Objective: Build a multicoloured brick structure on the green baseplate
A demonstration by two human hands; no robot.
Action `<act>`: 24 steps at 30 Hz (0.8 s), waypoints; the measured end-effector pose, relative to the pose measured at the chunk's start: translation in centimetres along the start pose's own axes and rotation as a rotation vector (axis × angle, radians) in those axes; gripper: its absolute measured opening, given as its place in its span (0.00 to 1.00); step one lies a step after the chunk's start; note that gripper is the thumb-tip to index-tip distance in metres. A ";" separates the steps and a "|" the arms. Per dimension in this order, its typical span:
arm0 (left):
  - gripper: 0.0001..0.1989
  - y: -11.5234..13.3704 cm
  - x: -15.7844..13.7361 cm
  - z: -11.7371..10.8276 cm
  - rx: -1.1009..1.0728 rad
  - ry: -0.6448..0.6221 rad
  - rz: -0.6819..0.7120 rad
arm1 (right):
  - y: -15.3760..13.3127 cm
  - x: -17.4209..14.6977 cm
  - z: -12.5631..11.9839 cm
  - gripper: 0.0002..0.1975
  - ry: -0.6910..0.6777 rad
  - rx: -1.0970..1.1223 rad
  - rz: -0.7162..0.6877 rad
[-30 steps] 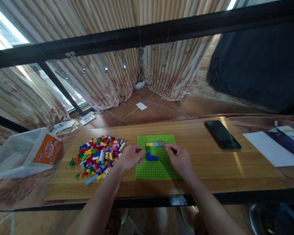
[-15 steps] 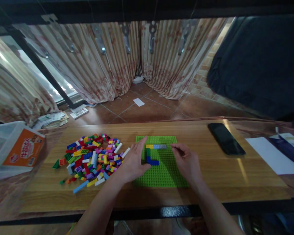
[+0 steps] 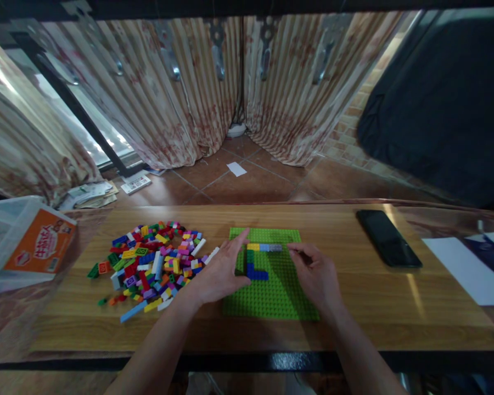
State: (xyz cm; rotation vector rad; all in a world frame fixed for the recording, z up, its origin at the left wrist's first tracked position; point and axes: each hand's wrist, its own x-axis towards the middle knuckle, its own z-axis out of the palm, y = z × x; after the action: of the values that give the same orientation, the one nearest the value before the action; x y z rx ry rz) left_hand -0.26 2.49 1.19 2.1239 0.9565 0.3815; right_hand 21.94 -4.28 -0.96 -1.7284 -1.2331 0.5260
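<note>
A green studded baseplate (image 3: 288, 299) lies on the wooden table, partly covered by both hands. On it, bricks form a bracket shape: a yellow brick (image 3: 253, 247), a light blue brick (image 3: 264, 248) and a grey brick (image 3: 275, 248) run along the top. A green brick (image 3: 250, 257) continues down the left side, with blue bricks (image 3: 258, 275) at the bottom. My left hand (image 3: 222, 277) rests at the plate's left edge, fingers stretched and thumb apart, beside the bricks. My right hand (image 3: 316, 274) is closed over the plate's right side, its fingertips pinched just right of the grey brick; anything inside is hidden.
A heap of loose coloured bricks (image 3: 148, 266) spreads left of the plate. A black phone (image 3: 389, 238) and white paper (image 3: 456, 269) lie to the right. At the far left stands a clear plastic box (image 3: 8, 219) with an orange label. Curtains hang beyond the table.
The camera view has shifted slightly. Both hands keep nearly the same pose and place over the plate, and the bricks on it look the same.
</note>
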 end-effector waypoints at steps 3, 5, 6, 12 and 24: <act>0.51 0.1 0.0 0.0 0.007 0.007 -0.004 | 0.2 -0.1 0.0 0.13 -0.001 -0.019 -0.024; 0.50 0.2 -0.1 0.1 0.021 0.011 0.001 | 0.3 0.0 0.1 0.13 -0.011 -0.053 -0.057; 0.50 0.3 -0.1 0.1 0.033 0.014 0.006 | 0.4 0.0 0.1 0.12 -0.017 -0.079 -0.082; 0.49 0.4 -0.1 1.0 0.152 0.048 0.023 | 0.7 0.1 0.7 0.14 -0.023 -0.258 -0.217; 0.38 1.6 -0.3 2.9 0.402 0.103 0.079 | 1.4 0.6 1.7 0.16 -0.038 -0.477 -0.344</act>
State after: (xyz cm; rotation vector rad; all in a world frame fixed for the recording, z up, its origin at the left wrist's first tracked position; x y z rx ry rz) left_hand 1.93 0.09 0.48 2.5314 1.0814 0.3638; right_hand 21.55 -3.14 -2.89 -1.8326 -1.7430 0.0587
